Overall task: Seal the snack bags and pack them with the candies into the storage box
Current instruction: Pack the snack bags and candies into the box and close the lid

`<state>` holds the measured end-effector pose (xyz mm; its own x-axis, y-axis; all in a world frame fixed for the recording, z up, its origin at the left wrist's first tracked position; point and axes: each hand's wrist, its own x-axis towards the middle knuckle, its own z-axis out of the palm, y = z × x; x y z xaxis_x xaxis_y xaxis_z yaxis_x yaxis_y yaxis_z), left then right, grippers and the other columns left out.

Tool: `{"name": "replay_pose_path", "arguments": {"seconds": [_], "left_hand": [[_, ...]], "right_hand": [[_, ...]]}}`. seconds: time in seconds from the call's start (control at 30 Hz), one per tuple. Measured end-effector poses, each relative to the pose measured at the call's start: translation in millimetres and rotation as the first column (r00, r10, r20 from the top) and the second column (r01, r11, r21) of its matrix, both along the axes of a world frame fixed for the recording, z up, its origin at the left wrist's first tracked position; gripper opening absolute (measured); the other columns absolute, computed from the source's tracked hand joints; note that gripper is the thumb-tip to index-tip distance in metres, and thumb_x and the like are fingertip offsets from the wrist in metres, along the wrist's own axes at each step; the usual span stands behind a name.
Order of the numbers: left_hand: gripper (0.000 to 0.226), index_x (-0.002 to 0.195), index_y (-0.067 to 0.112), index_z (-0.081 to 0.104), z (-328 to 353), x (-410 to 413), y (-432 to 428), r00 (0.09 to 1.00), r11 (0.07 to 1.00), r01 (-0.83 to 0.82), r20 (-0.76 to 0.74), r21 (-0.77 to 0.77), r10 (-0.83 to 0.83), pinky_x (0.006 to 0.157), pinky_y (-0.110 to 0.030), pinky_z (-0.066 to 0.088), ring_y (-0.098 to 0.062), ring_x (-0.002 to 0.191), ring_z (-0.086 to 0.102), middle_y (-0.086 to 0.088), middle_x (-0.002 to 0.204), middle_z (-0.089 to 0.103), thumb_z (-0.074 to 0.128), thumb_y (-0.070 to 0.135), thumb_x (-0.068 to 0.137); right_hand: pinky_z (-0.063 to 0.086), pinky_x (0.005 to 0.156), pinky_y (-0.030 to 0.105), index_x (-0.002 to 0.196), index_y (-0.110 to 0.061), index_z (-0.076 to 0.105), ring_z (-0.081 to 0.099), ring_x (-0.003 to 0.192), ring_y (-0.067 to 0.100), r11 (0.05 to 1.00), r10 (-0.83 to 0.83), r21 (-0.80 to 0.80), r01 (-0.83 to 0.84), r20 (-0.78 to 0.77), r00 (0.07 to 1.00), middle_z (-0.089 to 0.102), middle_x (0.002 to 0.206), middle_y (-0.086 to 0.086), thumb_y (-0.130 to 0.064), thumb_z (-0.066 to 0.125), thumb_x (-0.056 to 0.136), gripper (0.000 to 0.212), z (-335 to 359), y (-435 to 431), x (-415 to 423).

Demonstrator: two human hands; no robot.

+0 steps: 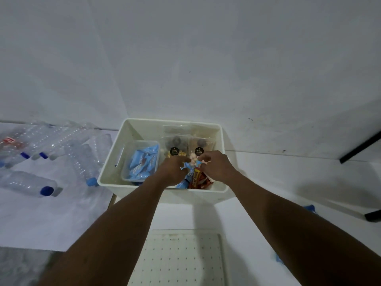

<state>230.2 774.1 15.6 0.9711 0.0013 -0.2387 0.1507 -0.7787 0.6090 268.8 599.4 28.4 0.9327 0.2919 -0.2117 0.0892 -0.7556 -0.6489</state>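
Inside the storage box, the left grip and right grip each pinch candies in a loose pile, just beside two upright snack bags.

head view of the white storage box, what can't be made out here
- Head view: what the left hand and right hand grip; their backs cover some red and blue wrapped candies.
- Head view: print on round black labels of two clear snack bags; too small.
- Head view: white perforated panel; cut off by bottom edge.
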Motion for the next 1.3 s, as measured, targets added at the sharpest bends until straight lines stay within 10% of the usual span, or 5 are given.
{"name": "replay_pose_path", "arguments": {"seconds": [0.47, 0.63, 0.77, 0.93, 1.3], "left_hand": [[0.015, 0.099, 0.021, 0.071, 13, -62, -180, 0.857, 0.999, -0.021, 0.516, 0.036, 0.0, 0.064, -0.029, 0.052, -0.015, 0.07, 0.066, 0.002, 0.083, 0.07, 0.06, 0.025, 0.09], [0.05, 0.132, 0.026, 0.056, -49, -108, -258, 0.929, 0.974, 0.175, 0.303, 0.144, -0.211, 0.09, -0.038, 0.052, -0.022, 0.116, 0.056, -0.002, 0.124, 0.062, 0.056, 0.049, 0.087], [0.099, 0.156, 0.036, 0.012, -113, -144, -301, 0.939, 0.893, 0.331, -0.012, 0.306, -0.344, 0.116, -0.058, 0.029, -0.04, 0.151, 0.011, -0.01, 0.164, 0.015, 0.046, 0.079, 0.073], [0.129, 0.154, 0.043, -0.012, -153, -162, -342, 0.912, 0.84, 0.407, -0.1, 0.359, -0.398, 0.118, -0.061, 0.0, -0.041, 0.146, -0.028, -0.004, 0.163, -0.028, 0.053, 0.095, 0.054], [0.117, 0.153, 0.049, 0.005, -164, -128, -375, 0.913, 0.839, 0.382, -0.017, 0.388, -0.408, 0.115, -0.068, 0.007, -0.045, 0.149, -0.017, -0.003, 0.166, -0.015, 0.045, 0.098, 0.055]], "right_hand": [[0.04, 0.098, 0.027, 0.119, -0.024, 0.059, 0.052, 0.115, 0.018, 0.98, -0.18, -0.05, 0.192, 0.183, 0.967, 0.059, 0.121, -0.001, -0.037, 0.062, 0.089, 0.033, -34, -196, -103], [0.038, 0.11, 0.05, 0.138, -0.025, 0.046, 0.038, 0.139, 0.03, 0.913, -0.162, -0.327, 0.244, 0.256, 0.953, 0.045, 0.148, 0.006, -0.064, 0.056, 0.077, 0.073, -91, -311, -169], [0.02, 0.111, 0.067, 0.153, -0.029, 0.025, 0.013, 0.151, 0.033, 0.875, -0.078, -0.464, 0.138, 0.146, 0.986, 0.016, 0.164, 0.009, -0.081, 0.048, 0.071, 0.099, -139, -373, -224], [-0.002, 0.116, 0.066, 0.157, -0.032, 0.007, -0.013, 0.152, 0.026, 0.864, 0.002, -0.5, 0.058, 0.118, 0.993, -0.007, 0.166, 0.005, -0.089, 0.03, 0.077, 0.101, -170, -410, -258], [0.019, 0.115, 0.061, 0.152, -0.019, 0.031, 0.018, 0.15, 0.03, 0.902, 0.032, -0.42, 0.102, 0.299, 0.954, 0.023, 0.162, 0.013, -0.063, 0.032, 0.092, 0.074, -191, -438, -191]]}}
